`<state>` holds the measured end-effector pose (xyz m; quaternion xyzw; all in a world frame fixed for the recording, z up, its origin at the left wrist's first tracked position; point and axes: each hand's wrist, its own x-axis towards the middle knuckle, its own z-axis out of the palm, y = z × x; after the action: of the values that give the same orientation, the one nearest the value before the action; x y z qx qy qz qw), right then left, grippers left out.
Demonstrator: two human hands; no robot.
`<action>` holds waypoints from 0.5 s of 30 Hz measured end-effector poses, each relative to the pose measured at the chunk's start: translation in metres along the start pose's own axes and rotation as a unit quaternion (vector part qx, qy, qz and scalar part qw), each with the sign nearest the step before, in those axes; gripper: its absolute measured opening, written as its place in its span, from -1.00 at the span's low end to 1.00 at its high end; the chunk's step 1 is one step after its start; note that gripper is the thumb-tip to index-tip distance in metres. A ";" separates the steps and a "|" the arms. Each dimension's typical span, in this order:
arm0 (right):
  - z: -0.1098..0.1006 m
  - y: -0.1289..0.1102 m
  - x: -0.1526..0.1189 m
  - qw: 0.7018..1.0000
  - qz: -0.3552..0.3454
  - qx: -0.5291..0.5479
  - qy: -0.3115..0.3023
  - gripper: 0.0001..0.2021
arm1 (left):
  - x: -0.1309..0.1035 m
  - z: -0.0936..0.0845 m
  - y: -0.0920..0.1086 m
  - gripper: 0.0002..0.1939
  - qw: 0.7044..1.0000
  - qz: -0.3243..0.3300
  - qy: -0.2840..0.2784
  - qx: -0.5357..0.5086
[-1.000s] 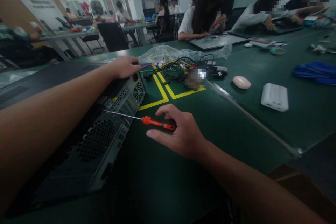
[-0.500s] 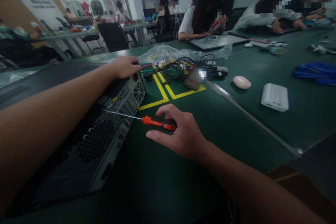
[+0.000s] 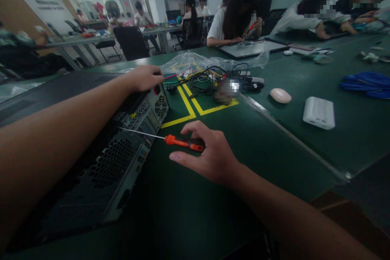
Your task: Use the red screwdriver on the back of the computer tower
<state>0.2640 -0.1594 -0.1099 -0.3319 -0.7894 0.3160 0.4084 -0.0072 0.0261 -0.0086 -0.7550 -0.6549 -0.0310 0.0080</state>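
Hands haven't budged, so looks like a pause: right hand (image 3: 210, 152) loosely spread, screwdriver (image 3: 178, 141) end by its palm mid-frame, tip at the computer (image 3: 112, 162), frame left; left hand (image 3: 146, 78) on top, grip's hard to tell.

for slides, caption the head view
Right hand at an orange and black screwdriver aimed at a boxy black computer case, left hand atop.

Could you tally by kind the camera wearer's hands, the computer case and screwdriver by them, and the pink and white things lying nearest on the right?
Left hand and right hand: 2
Computer case: 1
Screwdriver: 1
Pink rounded thing: 1
White blocky thing: 1
Total: 6
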 end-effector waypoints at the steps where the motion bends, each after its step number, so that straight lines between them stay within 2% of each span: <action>1: 0.000 0.000 0.000 1.000 0.002 0.001 0.000 -0.56 | 0.000 0.000 0.000 -0.25 1.000 0.000 -0.001 0.001; 9: -0.002 -0.002 0.002 1.000 0.009 0.002 -0.003 -0.59 | 0.004 0.002 -0.005 -0.30 1.000 0.015 0.007 -0.002; 15: 0.000 -0.003 0.002 1.000 0.004 -0.013 0.003 -0.78 | 0.003 0.002 -0.005 -0.29 1.000 0.014 0.005 -0.011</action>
<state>0.2623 -0.1598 -0.1071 -0.3413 -0.7907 0.3062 0.4055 -0.0121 0.0301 -0.0103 -0.7638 -0.6440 -0.0423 0.0035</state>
